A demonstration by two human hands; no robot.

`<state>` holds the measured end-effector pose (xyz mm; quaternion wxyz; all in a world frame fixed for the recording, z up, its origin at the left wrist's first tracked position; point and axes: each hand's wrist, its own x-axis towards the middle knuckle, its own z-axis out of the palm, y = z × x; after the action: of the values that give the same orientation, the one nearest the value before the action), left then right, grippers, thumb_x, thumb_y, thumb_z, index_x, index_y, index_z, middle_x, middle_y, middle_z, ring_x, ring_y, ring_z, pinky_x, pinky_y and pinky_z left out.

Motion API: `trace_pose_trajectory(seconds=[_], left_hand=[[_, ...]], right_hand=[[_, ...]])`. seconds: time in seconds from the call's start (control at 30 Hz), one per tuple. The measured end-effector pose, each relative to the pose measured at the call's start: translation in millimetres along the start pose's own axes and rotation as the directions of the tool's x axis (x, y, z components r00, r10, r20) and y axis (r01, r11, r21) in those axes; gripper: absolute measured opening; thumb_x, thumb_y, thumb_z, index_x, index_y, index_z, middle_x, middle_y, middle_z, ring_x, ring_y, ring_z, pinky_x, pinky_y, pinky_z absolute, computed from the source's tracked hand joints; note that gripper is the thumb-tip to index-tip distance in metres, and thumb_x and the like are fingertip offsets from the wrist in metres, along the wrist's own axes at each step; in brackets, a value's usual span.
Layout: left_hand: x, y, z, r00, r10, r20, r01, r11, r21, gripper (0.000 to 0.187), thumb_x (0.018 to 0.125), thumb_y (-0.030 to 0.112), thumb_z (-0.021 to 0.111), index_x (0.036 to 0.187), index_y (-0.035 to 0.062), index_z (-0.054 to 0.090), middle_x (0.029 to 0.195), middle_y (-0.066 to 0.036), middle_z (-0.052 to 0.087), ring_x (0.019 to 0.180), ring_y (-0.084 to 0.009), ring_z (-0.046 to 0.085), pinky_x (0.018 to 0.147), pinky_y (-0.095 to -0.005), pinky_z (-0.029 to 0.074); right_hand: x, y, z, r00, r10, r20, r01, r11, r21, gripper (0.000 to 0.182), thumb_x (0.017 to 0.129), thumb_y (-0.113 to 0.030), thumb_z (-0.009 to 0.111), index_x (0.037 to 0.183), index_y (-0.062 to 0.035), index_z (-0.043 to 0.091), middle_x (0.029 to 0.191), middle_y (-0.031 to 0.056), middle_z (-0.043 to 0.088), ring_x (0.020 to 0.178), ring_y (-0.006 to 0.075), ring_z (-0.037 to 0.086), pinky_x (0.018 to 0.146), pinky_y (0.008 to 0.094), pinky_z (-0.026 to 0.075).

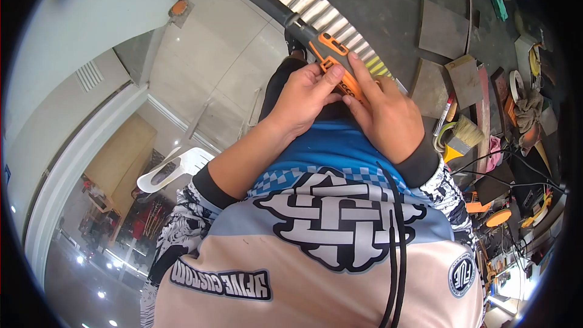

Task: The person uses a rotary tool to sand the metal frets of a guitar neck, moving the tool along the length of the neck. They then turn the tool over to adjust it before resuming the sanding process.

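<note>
"How did the hands look in the head view?"

"Together, both wrapped around an orange-and-black tool (331,51). The left hand (303,97) had its thumb against the tool's side, and the right hand (392,115) laid a finger along it."

"Where was the tool?"

"Ahead of the shirt (328,231). A white chair (192,160) stood left of the shirt, and a paintbrush (464,136) lay to its right."

Blue-and-peach jersey (328,300) with knotwork emblem (349,222), black-cuffed patterned sleeves (193,222)
</note>
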<state>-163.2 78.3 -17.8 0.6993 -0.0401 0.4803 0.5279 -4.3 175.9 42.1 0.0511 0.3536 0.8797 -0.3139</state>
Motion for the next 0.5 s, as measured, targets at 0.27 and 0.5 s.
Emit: trace_pose_trajectory(seconds=[0.27, 0.5], left_hand=[[2.4, -0.3, -6.1, 0.999, 0.026, 0.031, -0.026, 1.0, -0.003, 0.041, 0.107, 0.034, 0.064, 0.126, -0.0023, 0.063, 0.118, -0.012, 0.072, 0.107, -0.018, 0.07, 0.095, -0.0324, 0.057], [4.0, -2.2, -4.9, 0.999, 0.029, 0.024, -0.029, 1.0, -0.006, 0.041, 0.107, 0.033, 0.064, 0.125, -0.003, 0.063, 0.117, -0.013, 0.072, 0.108, -0.0181, 0.07, 0.096, -0.0326, 0.057]], right_hand=[[2.6, -2.2, 4.9, 0.998, -0.024, -0.052, 0.023, 1.0, -0.02, 0.07, 0.094, -0.035, 0.074, 0.158, -0.0279, 0.047, 0.089, 0.0173, 0.065, 0.07, 0.0333, 0.072, 0.061, 0.0427, 0.059], [2.7, -1.6, 6.0, 0.999, -0.01, -0.042, 0.009, 1.0, -0.025, 0.07, 0.094, -0.035, 0.074, 0.158, -0.028, 0.047, 0.088, 0.017, 0.065, 0.07, 0.0331, 0.072, 0.061, 0.0425, 0.059]])
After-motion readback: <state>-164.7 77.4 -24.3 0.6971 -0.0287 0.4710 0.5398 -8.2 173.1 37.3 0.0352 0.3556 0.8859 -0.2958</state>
